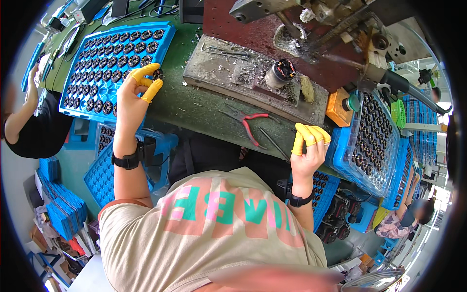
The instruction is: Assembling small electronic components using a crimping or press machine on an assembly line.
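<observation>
- Round black part (159, 74): you hold it at the right edge of the blue tray (168, 38), pinched between the thumb and fingertips of your left hand (135, 91).
- The green bench (194, 111) runs across in front of you, scattered with pale scraps.
- On it lies the thick metal plate (216, 69), to the right of that tray, which carries rows of similar black parts.
- To your right, the stacked trays (340, 150) bear more dark round pieces.
- Your right hand (311, 150) is at the bench's front edge, yellow-tipped fingers bent inward; you cannot tell whether they grip anything.
- Red-handled pliers (242, 118) lie spread near you, between your hands.
- The metal cylinder (276, 79) stands upright on the plate, with a dark wound piece on top.
</observation>
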